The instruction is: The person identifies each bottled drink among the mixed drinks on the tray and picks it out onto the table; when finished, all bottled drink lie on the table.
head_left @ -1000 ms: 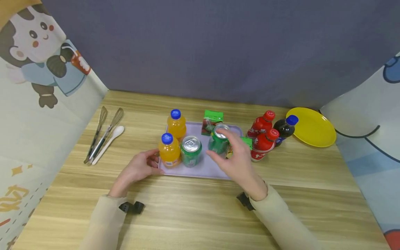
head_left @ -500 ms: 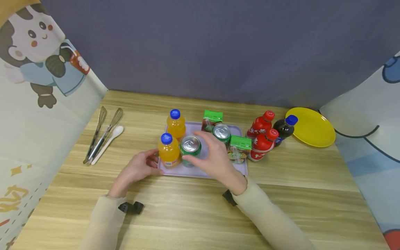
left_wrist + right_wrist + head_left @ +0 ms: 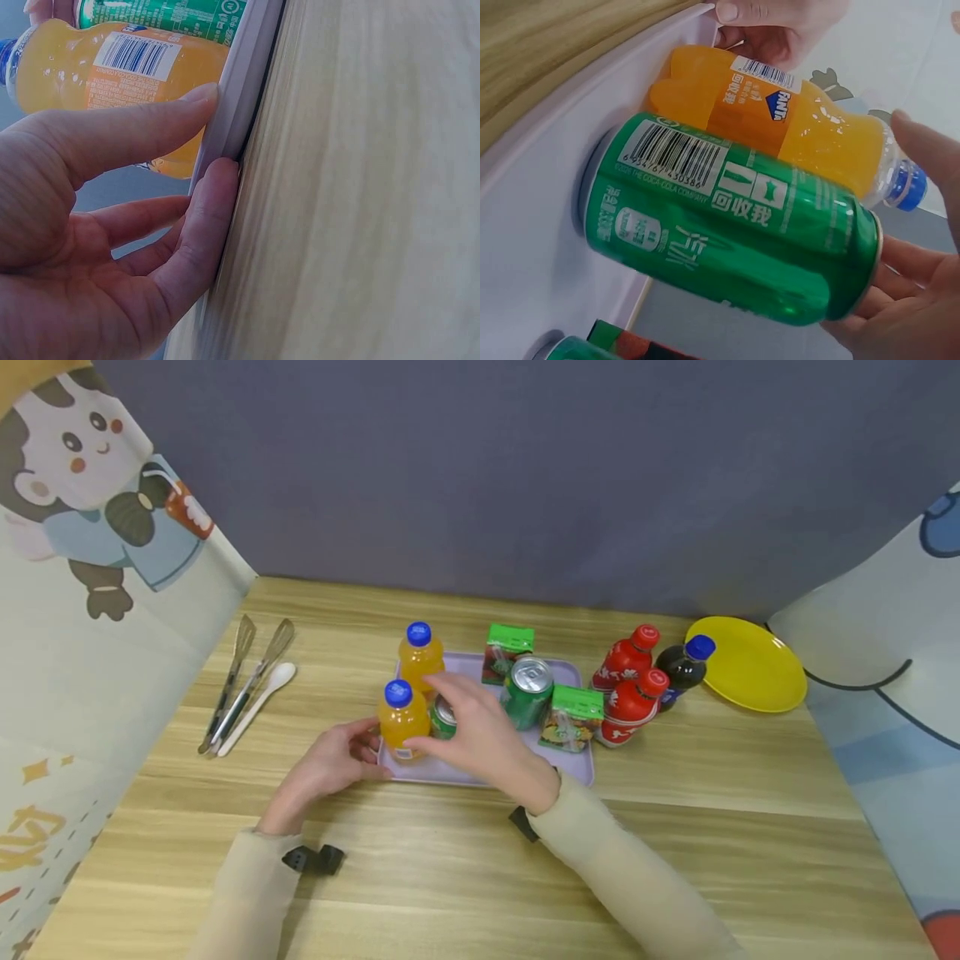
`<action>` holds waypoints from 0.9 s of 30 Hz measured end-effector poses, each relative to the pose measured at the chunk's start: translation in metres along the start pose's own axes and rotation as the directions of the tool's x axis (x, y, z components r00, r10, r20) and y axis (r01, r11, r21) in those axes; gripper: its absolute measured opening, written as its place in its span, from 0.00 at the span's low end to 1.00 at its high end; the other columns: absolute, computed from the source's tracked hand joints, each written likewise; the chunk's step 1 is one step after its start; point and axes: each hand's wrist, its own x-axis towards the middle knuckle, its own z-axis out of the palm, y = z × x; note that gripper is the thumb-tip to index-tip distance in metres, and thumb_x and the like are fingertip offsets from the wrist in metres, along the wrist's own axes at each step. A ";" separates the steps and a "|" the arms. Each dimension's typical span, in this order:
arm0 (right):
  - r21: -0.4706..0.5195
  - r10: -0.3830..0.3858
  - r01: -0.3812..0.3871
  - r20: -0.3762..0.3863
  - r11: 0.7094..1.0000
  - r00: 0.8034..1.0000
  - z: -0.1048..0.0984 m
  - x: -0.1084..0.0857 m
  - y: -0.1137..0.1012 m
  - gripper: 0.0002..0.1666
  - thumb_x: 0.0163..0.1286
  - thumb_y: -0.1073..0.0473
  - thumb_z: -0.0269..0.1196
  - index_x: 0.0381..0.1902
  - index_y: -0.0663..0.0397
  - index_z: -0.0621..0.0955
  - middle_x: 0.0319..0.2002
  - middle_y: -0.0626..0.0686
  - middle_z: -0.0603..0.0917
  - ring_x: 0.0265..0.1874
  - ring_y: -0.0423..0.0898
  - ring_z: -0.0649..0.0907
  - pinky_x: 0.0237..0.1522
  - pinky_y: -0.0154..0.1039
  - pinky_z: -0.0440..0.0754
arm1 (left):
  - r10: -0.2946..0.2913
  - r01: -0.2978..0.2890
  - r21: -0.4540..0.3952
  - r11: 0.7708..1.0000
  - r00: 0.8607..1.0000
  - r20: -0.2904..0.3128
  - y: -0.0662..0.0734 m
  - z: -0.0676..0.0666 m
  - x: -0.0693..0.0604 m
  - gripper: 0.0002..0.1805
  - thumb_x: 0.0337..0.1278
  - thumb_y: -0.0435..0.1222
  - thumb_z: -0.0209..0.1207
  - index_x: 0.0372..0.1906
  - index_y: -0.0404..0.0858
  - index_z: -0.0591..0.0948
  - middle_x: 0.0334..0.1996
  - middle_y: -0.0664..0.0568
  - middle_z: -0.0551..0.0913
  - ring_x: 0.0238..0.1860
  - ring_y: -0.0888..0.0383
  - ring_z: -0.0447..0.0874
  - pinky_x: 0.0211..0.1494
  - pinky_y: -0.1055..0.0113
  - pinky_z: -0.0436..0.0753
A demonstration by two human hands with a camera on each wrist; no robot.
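A lilac tray (image 3: 562, 763) holds two orange soda bottles, two green cans and two small drink cartons. At its front left corner my left hand (image 3: 337, 760) grips the rim, thumb on top and fingers low against the edge (image 3: 214, 120). Over the left green can (image 3: 444, 720) reaches my right hand (image 3: 487, 735), thumb and fingers spread apart. Its thumb is close to the front orange bottle (image 3: 403, 731), near the blue cap (image 3: 909, 186) in the right wrist view. That hand partly hides the can. The rear orange bottle (image 3: 420, 664) stands behind.
The other green can (image 3: 528, 693) and the cartons (image 3: 573, 718) fill the tray's right half. Two red bottles (image 3: 630, 710), a dark bottle (image 3: 681, 668) and a yellow plate (image 3: 750, 664) are farther right. Two metal utensils (image 3: 255, 681) and a white spoon (image 3: 258, 710) lie left.
My right hand has moved left from the right green can, past the left can, toward the front orange bottle. My left hand stays at the tray's corner.
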 end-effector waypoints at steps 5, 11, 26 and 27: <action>-0.070 0.022 -0.018 0.067 0.997 0.997 0.004 0.008 -0.004 0.46 0.51 0.38 0.72 0.62 0.57 0.74 0.57 0.51 0.78 0.56 0.46 0.76 0.69 0.45 0.50 | 0.010 -0.010 0.004 1.000 1.000 -0.002 -0.001 -0.001 -0.001 0.45 0.38 0.34 0.75 0.65 0.27 0.67 0.39 0.46 0.79 0.35 0.54 0.78 0.36 0.62 0.79; -0.074 0.038 -0.031 0.102 0.997 0.994 0.007 0.015 -0.004 0.42 0.51 0.38 0.72 0.59 0.54 0.76 0.55 0.48 0.79 0.54 0.45 0.77 0.69 0.49 0.48 | 0.012 -0.012 -0.004 1.000 1.000 -0.003 0.000 -0.001 -0.002 0.46 0.38 0.33 0.75 0.65 0.27 0.67 0.39 0.46 0.79 0.35 0.54 0.79 0.37 0.61 0.80; -0.066 -0.024 0.029 0.078 0.997 0.997 0.011 0.025 -0.006 0.31 0.50 0.43 0.75 0.49 0.52 0.82 0.46 0.48 0.84 0.48 0.45 0.79 0.51 0.36 0.75 | 0.021 -0.021 -0.007 1.000 1.000 -0.016 -0.001 0.001 -0.001 0.45 0.36 0.32 0.75 0.65 0.27 0.67 0.38 0.47 0.80 0.34 0.54 0.80 0.37 0.63 0.81; -0.062 -0.029 0.033 0.067 0.997 0.997 0.012 0.025 -0.006 0.31 0.50 0.43 0.75 0.48 0.52 0.82 0.46 0.48 0.84 0.47 0.44 0.79 0.47 0.33 0.77 | 0.028 -0.028 -0.007 1.000 0.999 -0.015 -0.001 0.001 -0.001 0.45 0.36 0.32 0.75 0.65 0.27 0.67 0.37 0.46 0.80 0.34 0.54 0.80 0.36 0.63 0.81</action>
